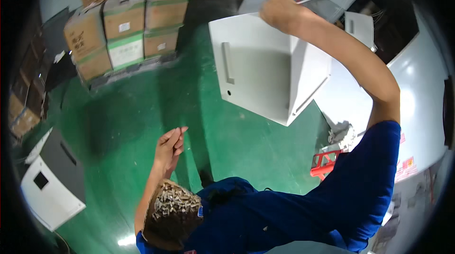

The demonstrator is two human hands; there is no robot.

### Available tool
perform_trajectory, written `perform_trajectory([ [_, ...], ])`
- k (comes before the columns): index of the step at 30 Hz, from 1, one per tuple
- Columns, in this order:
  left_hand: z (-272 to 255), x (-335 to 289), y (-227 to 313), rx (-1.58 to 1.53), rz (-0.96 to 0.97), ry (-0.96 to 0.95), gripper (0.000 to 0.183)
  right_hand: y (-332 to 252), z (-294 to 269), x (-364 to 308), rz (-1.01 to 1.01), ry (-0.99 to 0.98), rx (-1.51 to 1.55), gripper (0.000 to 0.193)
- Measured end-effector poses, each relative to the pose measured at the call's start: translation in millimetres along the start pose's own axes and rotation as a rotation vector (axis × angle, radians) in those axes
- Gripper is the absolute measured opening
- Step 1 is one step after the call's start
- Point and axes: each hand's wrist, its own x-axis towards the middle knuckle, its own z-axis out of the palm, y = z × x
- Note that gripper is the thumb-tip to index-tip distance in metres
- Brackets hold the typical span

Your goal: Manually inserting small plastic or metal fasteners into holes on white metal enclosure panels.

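Note:
A white box-shaped panel housing, with a long slot-like handle and a small dark hole on its face, stands tilted in view ahead of me. My right hand is closed at its upper edge, and the fingertips are hidden, so what they grip cannot be made out. Over the floor at the left, my left hand has its fingers pinched together; anything between them is too small to name. An open cardboard box full of small pale peg-like pieces rests in the crook of my left arm, against my blue shirt.
Stacked cartons stand on a pallet at the far left. Another white and grey housing sits on the green floor at the left. To the right are a white surface and a red plastic object.

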Motion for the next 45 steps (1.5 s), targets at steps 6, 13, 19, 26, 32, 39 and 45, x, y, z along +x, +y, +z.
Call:
perform_trajectory([
  [6,2,1,-5,0.006,0.003,0.032,0.020,42,-28,-34,0.112,0.207,0.579,0.007],
  [13,1,2,-14,0.006,-0.042,-0.049,0.025,34,-33,-62,0.254,0.149,0.699,0.008],
  [19,7,-2,-12,0.020,-0.058,-0.071,0.016,29,-49,-74,0.160,0.167,0.415,0.006],
  [26,9,-3,-10,0.037,-0.059,-0.099,0.013,37,-40,-84,-0.112,0.450,0.326,0.013],
  [32,5,4,-18,0.083,-0.056,-0.083,0.005,15,-33,-89,-0.078,0.544,-0.157,0.007],
  [39,-2,7,-17,0.064,-0.087,-0.270,0.006,7,-28,-91,0.101,0.657,-0.247,0.012],
  [45,-21,16,-22,0.119,-0.044,-0.330,0.014,-17,-17,-89,0.316,0.670,-0.255,0.013],
])
